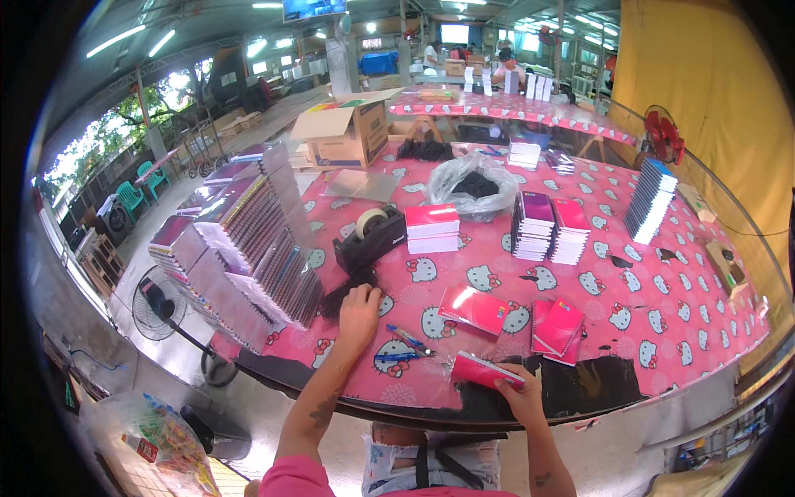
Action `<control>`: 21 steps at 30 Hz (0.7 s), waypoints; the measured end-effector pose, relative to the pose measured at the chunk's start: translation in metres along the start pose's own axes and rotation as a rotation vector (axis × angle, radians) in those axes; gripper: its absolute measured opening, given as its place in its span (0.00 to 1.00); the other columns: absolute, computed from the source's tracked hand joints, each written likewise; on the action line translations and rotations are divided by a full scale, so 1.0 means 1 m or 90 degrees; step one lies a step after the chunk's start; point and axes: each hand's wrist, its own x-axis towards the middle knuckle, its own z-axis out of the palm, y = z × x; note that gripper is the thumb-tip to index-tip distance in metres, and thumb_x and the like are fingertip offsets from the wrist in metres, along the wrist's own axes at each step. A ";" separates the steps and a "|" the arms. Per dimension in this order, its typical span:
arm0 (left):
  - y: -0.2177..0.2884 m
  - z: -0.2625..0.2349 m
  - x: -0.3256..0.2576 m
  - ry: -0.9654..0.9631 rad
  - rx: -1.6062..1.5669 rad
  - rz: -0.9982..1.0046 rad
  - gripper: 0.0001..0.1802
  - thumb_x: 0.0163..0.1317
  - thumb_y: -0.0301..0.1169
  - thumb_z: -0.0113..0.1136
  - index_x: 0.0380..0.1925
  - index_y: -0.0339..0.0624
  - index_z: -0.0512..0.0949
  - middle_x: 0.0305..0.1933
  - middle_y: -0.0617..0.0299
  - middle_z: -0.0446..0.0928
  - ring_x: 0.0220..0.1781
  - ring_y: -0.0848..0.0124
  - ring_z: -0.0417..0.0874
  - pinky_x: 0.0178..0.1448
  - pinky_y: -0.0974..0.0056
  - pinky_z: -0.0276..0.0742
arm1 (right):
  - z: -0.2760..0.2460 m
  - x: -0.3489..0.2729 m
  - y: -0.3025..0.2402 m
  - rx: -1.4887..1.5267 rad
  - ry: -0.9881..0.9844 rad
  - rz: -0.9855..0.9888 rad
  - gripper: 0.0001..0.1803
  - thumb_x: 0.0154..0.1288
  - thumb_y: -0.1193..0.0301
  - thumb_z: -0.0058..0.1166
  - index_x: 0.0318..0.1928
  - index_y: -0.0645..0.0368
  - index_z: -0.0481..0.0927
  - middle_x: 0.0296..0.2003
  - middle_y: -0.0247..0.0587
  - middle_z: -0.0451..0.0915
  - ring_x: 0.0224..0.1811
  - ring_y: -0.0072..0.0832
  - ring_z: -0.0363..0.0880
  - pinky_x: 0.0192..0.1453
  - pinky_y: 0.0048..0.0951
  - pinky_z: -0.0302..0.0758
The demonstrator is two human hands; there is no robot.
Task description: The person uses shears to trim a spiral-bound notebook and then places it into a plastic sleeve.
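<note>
My right hand (522, 396) grips a pink-covered notebook (480, 371) near the table's front edge; its cover looks curved. My left hand (361, 311) rests at a pile of thin black strands (341, 300), apparently binding coils, with its fingers bent down into them; what they pinch is hidden. Between the hands lies a pair of blue-handled pliers (407, 348), handles spread. Beyond my right hand, one pink notebook (474, 310) lies flat, and a few overlapping pink notebooks (560, 331) lie to its right.
A black tape dispenser (373, 244) stands behind my left hand. Tall stacks of spiral notebooks (248, 240) line the left edge. Farther back are a pink stack (432, 229), purple notebooks (533, 224), a plastic bag of black coils (474, 186), a cardboard box (348, 132) and a red fan (662, 134).
</note>
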 end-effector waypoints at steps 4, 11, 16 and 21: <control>0.002 -0.001 -0.007 -0.001 0.016 0.027 0.13 0.60 0.28 0.60 0.46 0.42 0.79 0.45 0.57 0.75 0.47 0.59 0.78 0.48 0.57 0.76 | 0.001 0.001 -0.005 0.012 -0.006 -0.004 0.16 0.66 0.77 0.64 0.54 0.63 0.82 0.45 0.35 0.84 0.48 0.20 0.80 0.56 0.26 0.76; 0.008 0.006 -0.015 -0.059 0.022 -0.004 0.20 0.60 0.27 0.59 0.54 0.40 0.77 0.40 0.56 0.73 0.43 0.58 0.78 0.44 0.56 0.78 | -0.001 0.001 -0.002 0.018 -0.028 0.011 0.15 0.66 0.76 0.65 0.53 0.63 0.84 0.45 0.35 0.85 0.48 0.19 0.80 0.56 0.25 0.76; 0.003 0.011 -0.021 -0.058 -0.006 -0.034 0.19 0.63 0.27 0.60 0.55 0.40 0.77 0.39 0.56 0.73 0.41 0.58 0.79 0.42 0.56 0.79 | 0.005 0.002 -0.011 0.049 -0.030 0.005 0.15 0.66 0.77 0.64 0.53 0.62 0.85 0.40 0.29 0.84 0.43 0.15 0.75 0.49 0.21 0.73; 0.008 0.004 -0.018 -0.015 0.005 -0.026 0.24 0.57 0.26 0.61 0.56 0.41 0.77 0.42 0.55 0.74 0.43 0.57 0.78 0.47 0.54 0.77 | 0.002 0.001 -0.017 -0.004 -0.065 0.020 0.15 0.67 0.78 0.64 0.53 0.63 0.85 0.42 0.32 0.85 0.44 0.16 0.78 0.51 0.22 0.74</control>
